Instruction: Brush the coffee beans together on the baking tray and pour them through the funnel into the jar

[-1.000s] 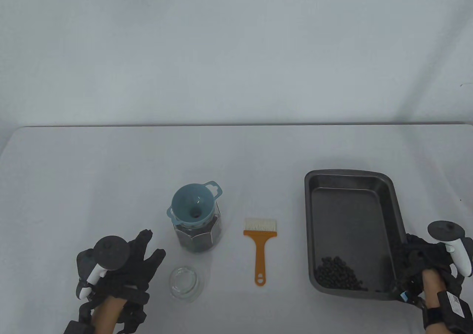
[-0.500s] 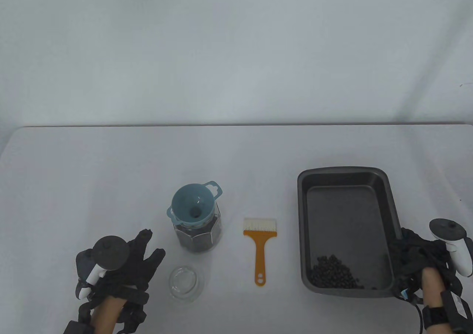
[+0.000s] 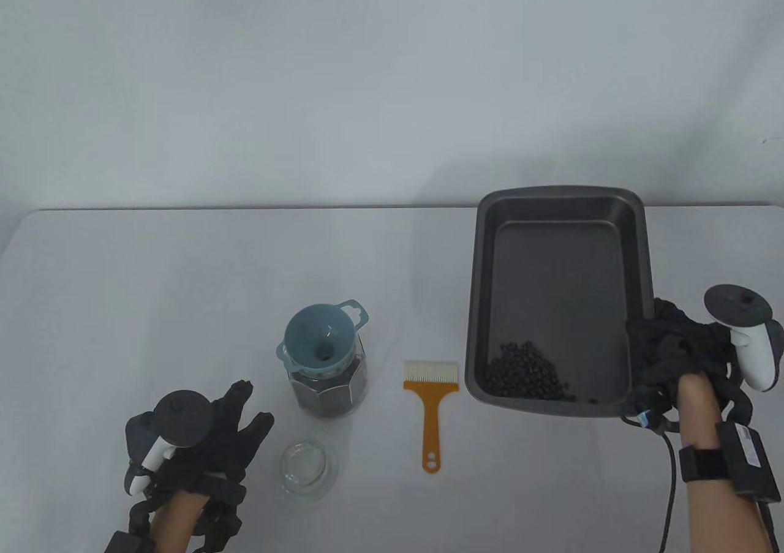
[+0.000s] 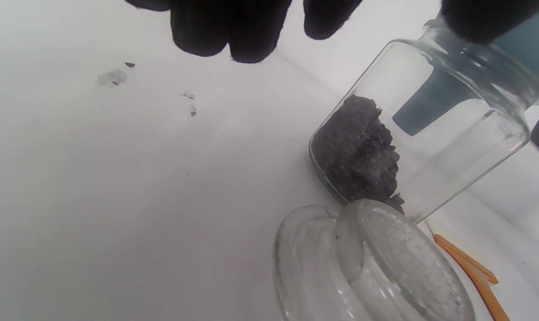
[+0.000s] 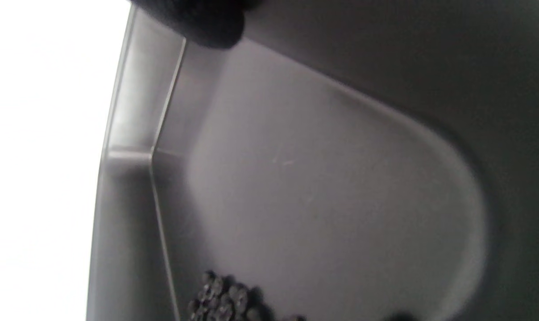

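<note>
The dark baking tray (image 3: 484,283) is lifted off the table at the right, its far end raised. My right hand (image 3: 664,345) grips its near right rim. A heap of coffee beans (image 3: 525,378) lies in its near left corner, seen also as beans (image 5: 225,298) in the right wrist view. The glass jar (image 3: 331,387), partly filled with beans, stands left of centre with the blue funnel (image 3: 321,342) in its mouth. An orange brush (image 3: 430,406) with white bristles lies between jar and tray. My left hand (image 3: 236,421) rests flat on the table left of the jar (image 4: 430,147), fingers straight.
A clear glass lid (image 3: 308,468) lies on the table just in front of the jar, shown close up as the lid (image 4: 372,272) in the left wrist view. The white table (image 3: 184,283) ends at a pale backdrop behind.
My right hand has lifted the tray up and to the left, off the table. The beans stayed heaped in the near corner. The left hand has not moved.
</note>
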Demonstrator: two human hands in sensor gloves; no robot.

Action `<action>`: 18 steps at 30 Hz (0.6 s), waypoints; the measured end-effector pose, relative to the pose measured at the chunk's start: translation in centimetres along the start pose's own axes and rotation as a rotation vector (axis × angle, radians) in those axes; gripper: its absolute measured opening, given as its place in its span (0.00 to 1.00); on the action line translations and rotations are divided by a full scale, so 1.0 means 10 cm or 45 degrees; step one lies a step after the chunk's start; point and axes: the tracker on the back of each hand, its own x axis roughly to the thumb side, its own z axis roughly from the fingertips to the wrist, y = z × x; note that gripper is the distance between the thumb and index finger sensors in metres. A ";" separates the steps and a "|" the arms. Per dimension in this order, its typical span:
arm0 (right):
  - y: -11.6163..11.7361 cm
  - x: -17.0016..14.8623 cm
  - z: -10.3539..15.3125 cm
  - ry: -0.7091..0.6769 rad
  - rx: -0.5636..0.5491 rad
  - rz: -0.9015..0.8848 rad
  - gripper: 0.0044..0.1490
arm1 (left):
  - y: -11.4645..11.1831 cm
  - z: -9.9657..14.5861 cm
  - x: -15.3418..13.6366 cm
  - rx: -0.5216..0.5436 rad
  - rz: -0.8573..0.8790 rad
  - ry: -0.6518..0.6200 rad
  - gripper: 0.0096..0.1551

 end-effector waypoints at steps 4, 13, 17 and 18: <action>0.13 0.57 0.09 -0.097 -0.069 0.065 0.13 | -0.02 -0.01 0.00 -0.026 -0.011 0.000 0.52; 0.64 1.48 0.27 -0.311 -0.105 0.186 0.12 | 0.02 0.01 0.00 0.005 -0.010 -0.020 0.52; 0.87 1.76 0.35 -0.386 -0.136 0.217 0.12 | 0.02 0.00 0.00 0.002 -0.006 -0.024 0.52; 0.89 1.78 0.35 -0.390 -0.139 0.218 0.12 | 0.02 0.00 0.00 0.003 -0.007 -0.026 0.52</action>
